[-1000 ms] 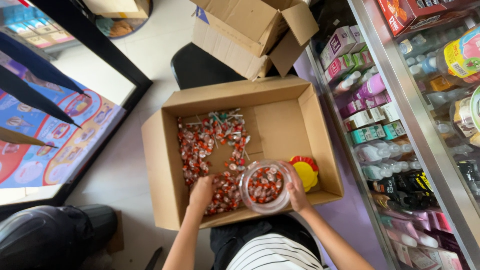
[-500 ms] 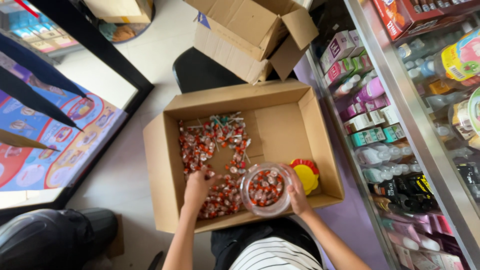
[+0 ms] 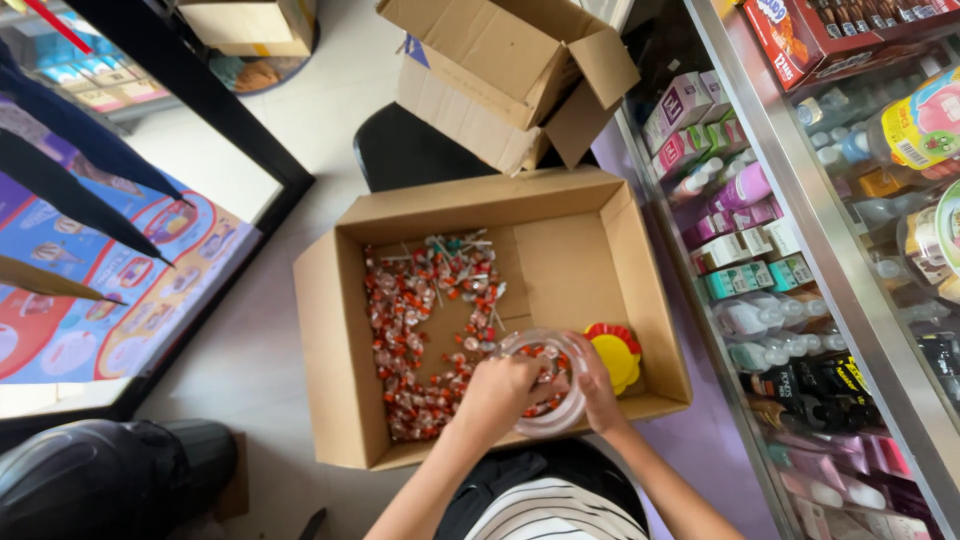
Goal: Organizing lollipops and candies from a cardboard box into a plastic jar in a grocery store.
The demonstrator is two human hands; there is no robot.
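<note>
- Lollipops [image 3: 425,330], small and wrapped in red and white with thin pale sticks, lie loose across the left half of an open cardboard box [image 3: 330,330] on the floor.
- At the near right of that box stands a clear plastic jar [image 3: 545,415], already holding some of the sweets.
- Left hand [image 3: 497,390] sits over the jar's mouth with its fingers bunched downward; whether they pinch any sweets cannot be told.
- Right hand [image 3: 597,385] wraps the jar's right wall, fingers curled around it to steady it.
- Just right of the jar lies a yellow lid with a red edge [image 3: 613,355].
- Each sweet looks light, hard and a little slippery in its wrapper; a loose handful, or a pinch at the sticks, should serve.
- Thin clear jar walls will likely flex under a squeeze, so a hold low on the wall seems safest.
- Another open carton [image 3: 500,70] sits beyond, and shelves of boxes and bottles [image 3: 760,250] run along the right.
</note>
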